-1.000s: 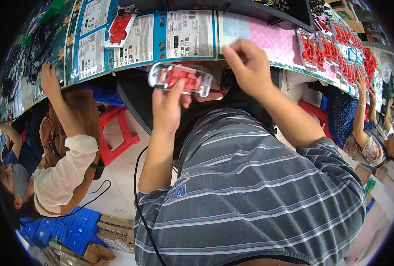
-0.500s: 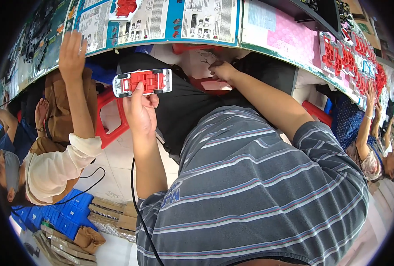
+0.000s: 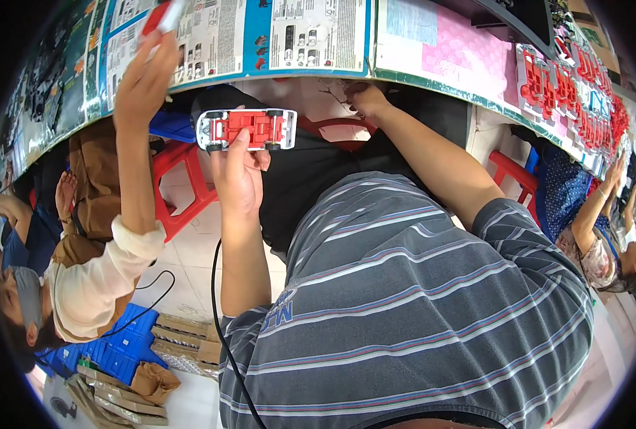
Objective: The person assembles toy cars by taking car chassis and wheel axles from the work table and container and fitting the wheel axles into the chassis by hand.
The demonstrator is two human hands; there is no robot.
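Note:
A toy car (image 3: 257, 129) with a white body, red underside and black wheels lies upside down in my left hand (image 3: 240, 175). My left thumb presses on its red underside and the fingers curl beneath it. My right hand (image 3: 367, 101) is by the table's front edge, over my lap, with its fingers curled. Whatever it may hold is too dark and small to make out. Beyond my left forearm, a co-worker's hand (image 3: 146, 79) has hold of a red and white toy car part (image 3: 162, 19), blurred by motion, over the table.
Printed sheets (image 3: 218, 43) cover part of the table. Several red plastic parts (image 3: 539, 86) lie at its right end, below a black tray (image 3: 511, 21). A red stool (image 3: 182, 186) stands at my left. Blue crates (image 3: 121, 350) are on the floor. A black cable (image 3: 221, 322) runs past my left arm.
My left hand has shifted slightly right with the toy car. My right hand has moved a little. The co-worker's hand has reached the red and white part and lifted it away.

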